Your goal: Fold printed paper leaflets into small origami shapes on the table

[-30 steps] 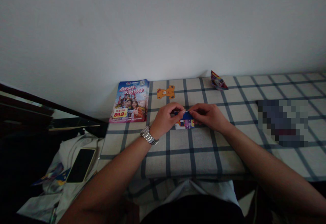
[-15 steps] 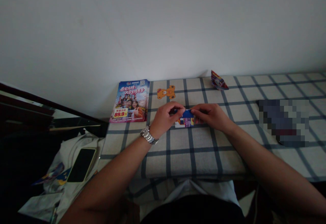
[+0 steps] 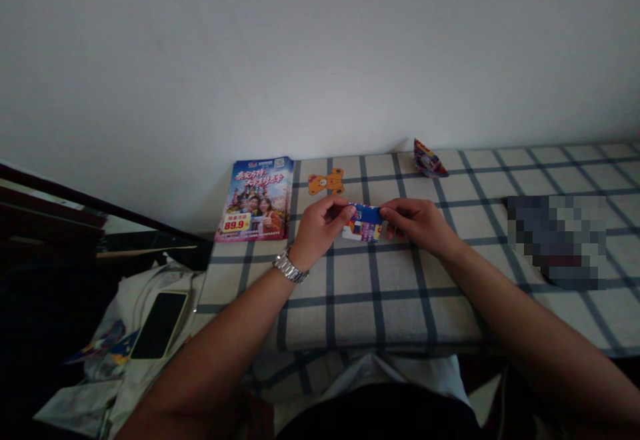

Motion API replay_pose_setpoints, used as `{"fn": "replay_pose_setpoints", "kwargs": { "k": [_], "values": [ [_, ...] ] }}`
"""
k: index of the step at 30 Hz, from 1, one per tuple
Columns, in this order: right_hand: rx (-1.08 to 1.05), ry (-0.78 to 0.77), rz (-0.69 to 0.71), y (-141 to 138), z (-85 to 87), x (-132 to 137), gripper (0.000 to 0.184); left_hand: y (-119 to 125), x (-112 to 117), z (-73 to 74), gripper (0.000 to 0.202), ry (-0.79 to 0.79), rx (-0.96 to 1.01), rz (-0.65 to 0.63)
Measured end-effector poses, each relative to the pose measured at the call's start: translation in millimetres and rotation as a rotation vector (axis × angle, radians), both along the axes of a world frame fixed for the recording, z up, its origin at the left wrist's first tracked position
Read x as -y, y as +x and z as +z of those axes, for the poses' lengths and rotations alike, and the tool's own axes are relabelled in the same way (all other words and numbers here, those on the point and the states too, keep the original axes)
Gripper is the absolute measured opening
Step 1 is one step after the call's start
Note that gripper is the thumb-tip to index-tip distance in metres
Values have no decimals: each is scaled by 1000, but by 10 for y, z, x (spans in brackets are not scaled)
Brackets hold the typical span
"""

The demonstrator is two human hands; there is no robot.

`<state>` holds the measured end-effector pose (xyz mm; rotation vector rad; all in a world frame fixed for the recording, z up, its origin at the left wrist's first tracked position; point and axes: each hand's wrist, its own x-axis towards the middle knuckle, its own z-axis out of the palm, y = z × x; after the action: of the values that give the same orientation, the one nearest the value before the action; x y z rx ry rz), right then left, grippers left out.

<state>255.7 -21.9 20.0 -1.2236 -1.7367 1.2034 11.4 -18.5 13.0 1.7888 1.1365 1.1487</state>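
A small folded printed leaflet, blue along its top with purple and white below, is held just above the checked cloth. My left hand pinches its left upper corner between thumb and fingers; a metal watch circles that wrist. At the opposite upper corner, my right hand grips the paper with thumb and forefinger, the other fingers curled behind. A stack of similar colourful leaflets lies to the left of my hands. Behind and to the right stands a folded paper piece with a pointed top.
The table bears a checked tablecloth and meets a plain wall. An orange bear picture lies beyond my left hand. A pixelated dark item is on the right. Lower left, a phone rests on white bags.
My hands have drawn slightly apart along the leaflet's top edge. More of its blue upper part shows, and my right fingers have shifted to its corner.
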Motion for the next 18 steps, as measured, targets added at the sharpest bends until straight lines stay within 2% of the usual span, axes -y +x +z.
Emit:
{"fn": "replay_pose_setpoints", "kwargs": {
  "k": [12,18],
  "values": [
    [-9,-36,22,8,-6,-6,34,-3,7,33,31,19,6,-66],
    [23,50,63,24,-47,-2,31,-4,3,21,26,34,-8,-108]
  ]
}}
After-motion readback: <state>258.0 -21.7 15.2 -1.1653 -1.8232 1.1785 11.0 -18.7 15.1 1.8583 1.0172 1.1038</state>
